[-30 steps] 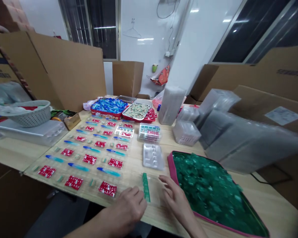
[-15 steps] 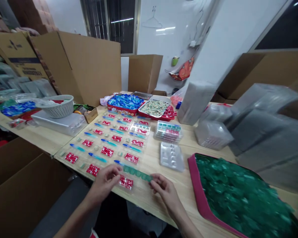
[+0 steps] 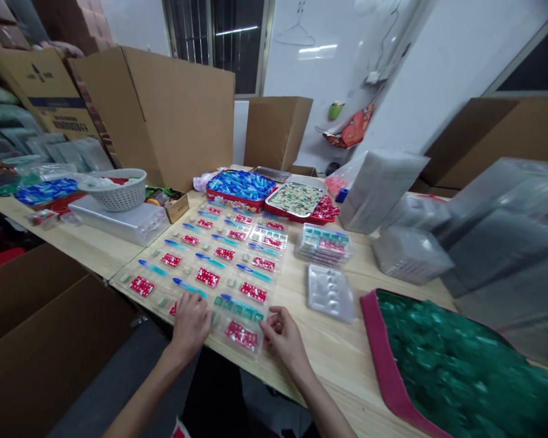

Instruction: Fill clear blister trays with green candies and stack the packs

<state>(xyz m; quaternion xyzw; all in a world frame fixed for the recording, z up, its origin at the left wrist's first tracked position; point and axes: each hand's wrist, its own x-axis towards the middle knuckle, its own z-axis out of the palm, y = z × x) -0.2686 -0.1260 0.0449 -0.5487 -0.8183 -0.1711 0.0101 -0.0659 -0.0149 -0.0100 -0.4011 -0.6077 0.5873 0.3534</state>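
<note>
Faced, from the head camera, a white wall [image 3: 324,73] with a dark window [image 3: 235,45], cardboard boxes [image 3: 187,115] in front, and a pale wooden table [image 3: 329,365] below. Saw a green strip [image 3: 238,309] of small square cells lying in the nearest clear tray [image 3: 251,353] of the right-hand column, just beyond a red packet [image 3: 242,334]. Found its long axis slanting from far left to near right, roughly along a blue stick [image 3: 227,298] partly hidden behind. Had the left hand [image 3: 192,322], fingers bent, near the strip's left end, and the right hand [image 3: 281,337], fingers curled, close by its right end. Could not tell, for either one, between a grasp and a mere touch. Noted, farther right, a pink tub [image 3: 379,359] heaped with green pieces [image 3: 447,347]; at the back, a red tin [image 3: 235,202] piled with blue sticks [image 3: 242,184], just beside a silver-rimmed tray [image 3: 285,210] full of pale pieces [image 3: 296,198]; over to the left, a perforated grey basket [image 3: 121,198] holding white and red items.
</note>
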